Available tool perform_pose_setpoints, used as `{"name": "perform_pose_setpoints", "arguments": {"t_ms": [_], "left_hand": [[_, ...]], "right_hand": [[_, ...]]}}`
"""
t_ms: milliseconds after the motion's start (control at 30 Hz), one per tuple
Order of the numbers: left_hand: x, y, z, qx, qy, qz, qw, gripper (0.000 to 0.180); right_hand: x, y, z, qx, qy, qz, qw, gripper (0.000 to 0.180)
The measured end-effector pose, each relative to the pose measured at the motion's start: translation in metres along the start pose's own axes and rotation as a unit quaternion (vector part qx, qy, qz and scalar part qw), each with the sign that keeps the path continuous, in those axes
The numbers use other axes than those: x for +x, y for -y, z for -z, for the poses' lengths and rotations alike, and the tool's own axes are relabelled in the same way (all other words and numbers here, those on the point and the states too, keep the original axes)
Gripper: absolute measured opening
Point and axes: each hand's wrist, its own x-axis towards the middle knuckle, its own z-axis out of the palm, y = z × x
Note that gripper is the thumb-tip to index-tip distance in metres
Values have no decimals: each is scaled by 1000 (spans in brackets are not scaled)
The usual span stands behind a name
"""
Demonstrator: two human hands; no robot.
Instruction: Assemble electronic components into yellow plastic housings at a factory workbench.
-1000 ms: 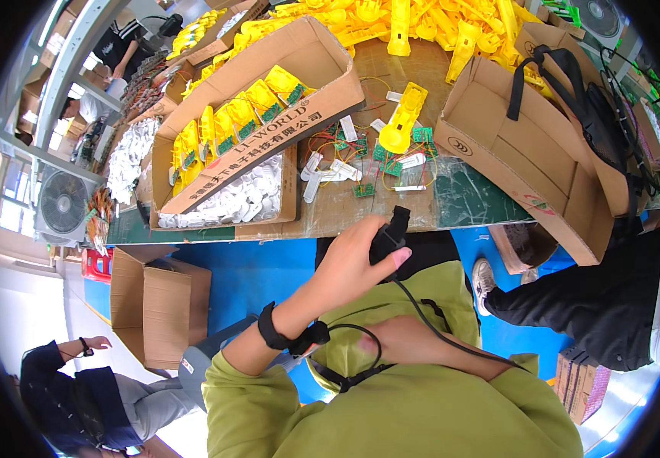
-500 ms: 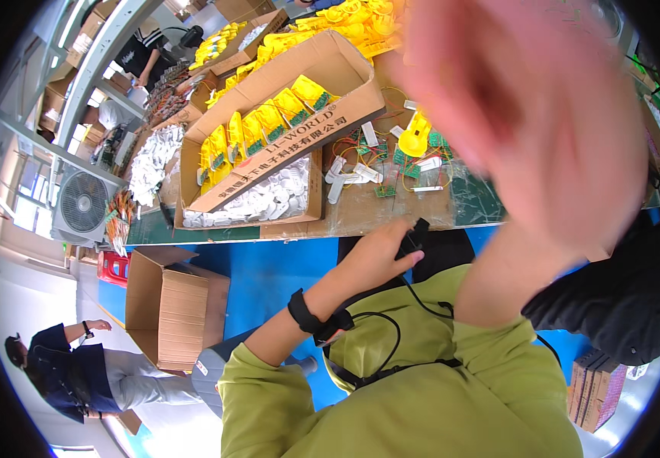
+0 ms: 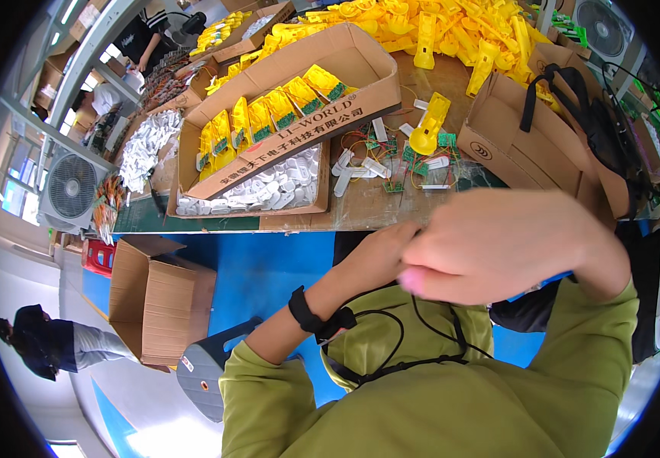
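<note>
Black cable [image 3: 424, 321] hangs just below the right hand [image 3: 498, 246], against the green top [image 3: 421, 412]. Blurred, that hand curls its fingers before the left hand [image 3: 374, 256], whose fingers are mostly hidden; whether either grips anything cannot be told.

The bench [image 3: 288, 223] runs across in front of you. On its left, a long carton [image 3: 337, 46] rests slanted on a lower box [image 3: 322, 183]; shells with boards stand in the carton, and small pieces [image 3: 269, 191] fill the box. A pile of clips [image 3: 150, 149] lies further left. Right of the carton, loose circuit boards [image 3: 446, 140] lie mid-bench, with a single shell [image 3: 430, 126] among them. Behind, a heap of shells [image 3: 467, 27] covers the far side. An open carton [image 3: 513, 122] sits at the right. Your right hand [image 3: 490, 244] overlaps your left hand [image 3: 375, 256] before the near edge. Left on the floor, a box [image 3: 169, 313] stands beyond a stool [image 3: 204, 378].
</note>
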Motion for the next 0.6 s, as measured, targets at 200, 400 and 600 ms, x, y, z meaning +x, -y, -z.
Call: {"name": "perform_pose_setpoints", "arguments": {"t_ms": [200,400,600], "left_hand": [[-9,-27,15,-7,37,32,999,47],[-12,-46,1,148,3,-73,986,67],[-10,-46,-9,86,-53,68,993,60]], "right_hand": [[0,-59,-129,176,-196,-67,962,18],[30,-59,-175,549,-325,-73,766,44],[40,-75,-174,768,-424,140,460,54]]}}
